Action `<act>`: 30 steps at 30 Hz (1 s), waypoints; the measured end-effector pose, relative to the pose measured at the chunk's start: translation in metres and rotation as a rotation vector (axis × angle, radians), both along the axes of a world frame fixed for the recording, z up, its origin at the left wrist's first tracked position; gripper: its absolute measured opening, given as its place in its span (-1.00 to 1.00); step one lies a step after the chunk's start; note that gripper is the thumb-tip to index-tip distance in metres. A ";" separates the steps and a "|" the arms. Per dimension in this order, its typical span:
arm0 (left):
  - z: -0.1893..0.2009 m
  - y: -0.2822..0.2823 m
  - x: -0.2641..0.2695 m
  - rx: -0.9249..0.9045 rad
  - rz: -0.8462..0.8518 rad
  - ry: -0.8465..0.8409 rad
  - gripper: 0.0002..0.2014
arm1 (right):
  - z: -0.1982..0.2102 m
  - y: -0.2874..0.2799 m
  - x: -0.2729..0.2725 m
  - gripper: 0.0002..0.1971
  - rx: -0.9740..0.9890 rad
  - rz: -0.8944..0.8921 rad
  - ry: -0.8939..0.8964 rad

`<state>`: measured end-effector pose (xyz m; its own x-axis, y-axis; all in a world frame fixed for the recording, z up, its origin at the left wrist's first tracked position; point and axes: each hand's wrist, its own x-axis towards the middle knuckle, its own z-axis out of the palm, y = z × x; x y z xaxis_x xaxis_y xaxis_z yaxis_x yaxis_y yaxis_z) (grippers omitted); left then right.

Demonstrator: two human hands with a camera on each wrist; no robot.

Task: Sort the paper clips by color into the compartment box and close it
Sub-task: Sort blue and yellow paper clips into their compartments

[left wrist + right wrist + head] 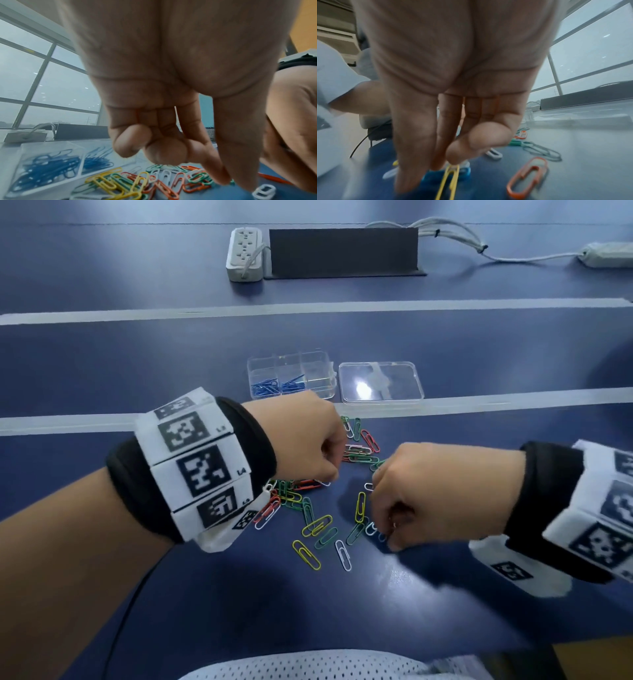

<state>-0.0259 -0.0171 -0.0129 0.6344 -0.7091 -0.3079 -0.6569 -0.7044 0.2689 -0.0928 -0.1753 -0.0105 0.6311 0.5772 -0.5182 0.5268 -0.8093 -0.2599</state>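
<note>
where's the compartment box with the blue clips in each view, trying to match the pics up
Head: compartment box sits upper centre, just beyond the left hand, blue clips in its two left cells.
Left wrist: it fills the lower left corner, blue clips inside.
Right wrist: the box cannot be made out; only blurred clear plastic at far right.
Shared landmark: the pile of loose coloured clips on the blue table, seen in all three views.

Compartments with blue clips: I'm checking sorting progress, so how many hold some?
2: the left front compartment and the middle front compartment of the compartment box. The left hand may hide part of its front edge.
</note>
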 end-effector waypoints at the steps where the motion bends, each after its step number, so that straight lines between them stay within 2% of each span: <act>1: -0.001 0.003 -0.001 0.015 0.004 0.005 -0.93 | -0.003 0.000 -0.003 -0.86 -0.015 0.009 -0.008; 8: 0.002 0.037 0.004 0.055 0.170 -0.052 -0.93 | -0.004 -0.001 -0.010 -0.84 -0.109 0.024 -0.099; 12: 0.002 0.054 0.008 0.065 0.260 -0.080 -0.90 | -0.003 0.001 -0.005 -0.88 -0.093 0.041 -0.124; 18: -0.003 0.066 0.010 0.104 0.304 -0.079 -0.83 | 0.001 0.000 0.001 -0.83 -0.074 0.055 -0.106; 22: -0.002 0.068 0.011 0.110 0.312 -0.061 -0.75 | -0.002 0.001 0.005 -0.83 -0.085 0.036 -0.172; 25: 0.001 0.068 0.013 0.113 0.307 -0.066 -0.72 | 0.003 0.003 0.018 -0.86 0.017 -0.029 -0.161; 28: 0.000 0.068 0.013 0.138 0.283 -0.093 -0.71 | 0.012 0.009 0.040 -0.92 0.223 -0.189 -0.207; 30: 0.000 0.068 0.015 0.140 0.282 -0.094 -0.71 | 0.013 0.015 0.059 -0.94 0.275 -0.290 -0.241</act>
